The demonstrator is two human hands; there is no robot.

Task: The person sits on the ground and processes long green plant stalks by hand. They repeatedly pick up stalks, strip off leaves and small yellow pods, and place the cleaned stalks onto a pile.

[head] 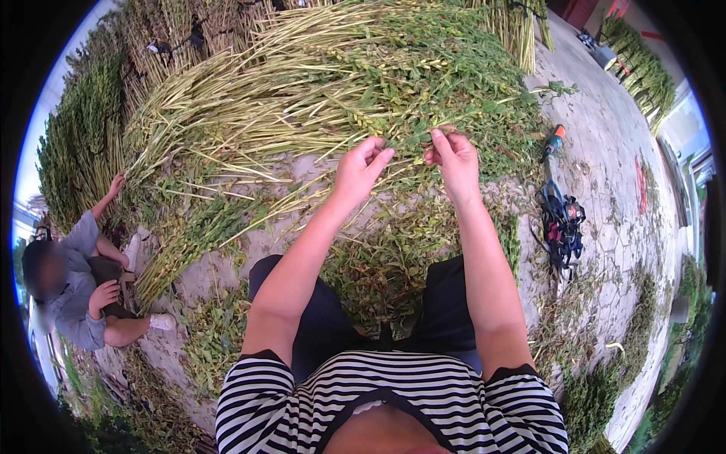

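My left hand [363, 164] is raised before me, its thumb and fingers pinched by a green leafy tip. To its right, my right hand [452, 159] has thumb and fingers closed on a leafy plant stalk [422, 138] that runs towards the left hand. Whether the left fingers grip it or only touch it is hard to tell. Beyond both hands lies a wide heap of cut sesame-like stalks [272, 108], bare stems to the left and leafy tops to the right. Loose leaves [391, 255] cover the ground between my knees.
A person [85, 284] sits at the left, one hand at the heap's stems. A separate leafy bundle [198, 238] lies near that person. Green-and-orange pruning shears [554, 141] and a tangle of dark straps [561, 227] lie on the paving at the right. Upright bundles [85, 153] stand behind.
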